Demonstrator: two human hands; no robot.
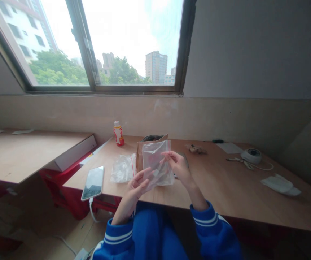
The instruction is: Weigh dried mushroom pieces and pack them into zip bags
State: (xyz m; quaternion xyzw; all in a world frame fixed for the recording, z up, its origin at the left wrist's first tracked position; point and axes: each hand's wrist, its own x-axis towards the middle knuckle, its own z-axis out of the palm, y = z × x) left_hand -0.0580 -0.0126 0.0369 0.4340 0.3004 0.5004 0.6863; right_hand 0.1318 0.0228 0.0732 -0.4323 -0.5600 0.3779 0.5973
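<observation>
A clear plastic zip bag (pixel 155 159) is held up above the table's front part, between my two hands. My right hand (pixel 179 167) pinches its right side near the top. Along the lower left of the bag, my left hand (pixel 137 187) grips the film with thumb and fingers. Behind the bag stands a brown paper pouch (pixel 140 155) with its top open; something dark shows inside, too hidden to name. More clear bags with a red strip (pixel 121 169) lie in a pile to the left of the pouch.
A phone (pixel 93 183) with a white cable lies at the wooden table's (pixel 220 184) left edge. Behind it stands a red-and-white bottle (pixel 118 134). To the right are crumpled brown scraps (pixel 197 149), a white dome camera (pixel 251 156) with cables and a white tissue pack (pixel 280 185).
</observation>
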